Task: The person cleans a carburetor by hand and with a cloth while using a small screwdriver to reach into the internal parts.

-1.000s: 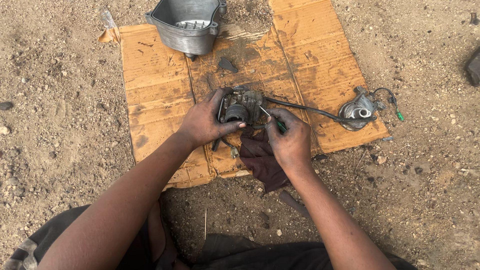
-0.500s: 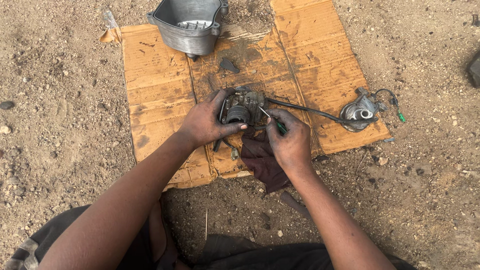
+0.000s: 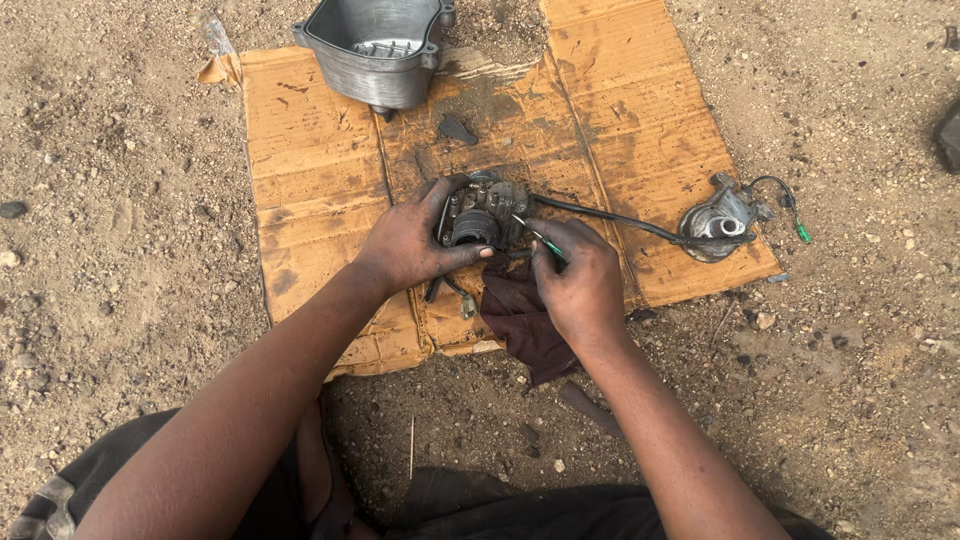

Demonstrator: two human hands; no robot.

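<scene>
You've got no labels, signs or screens here. Closest thing to packaging is that flattened brown cardboard sheet (image 3: 320,200), oil-stained, lying on the dirt.

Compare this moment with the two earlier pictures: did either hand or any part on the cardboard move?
Nothing visibly changed. The left hand grips the dark engine part as before, and the right hand holds the thin green-handled tool against it. The grey metal cover, the cabled part and the dark rag lie where they were on the cardboard.
</scene>
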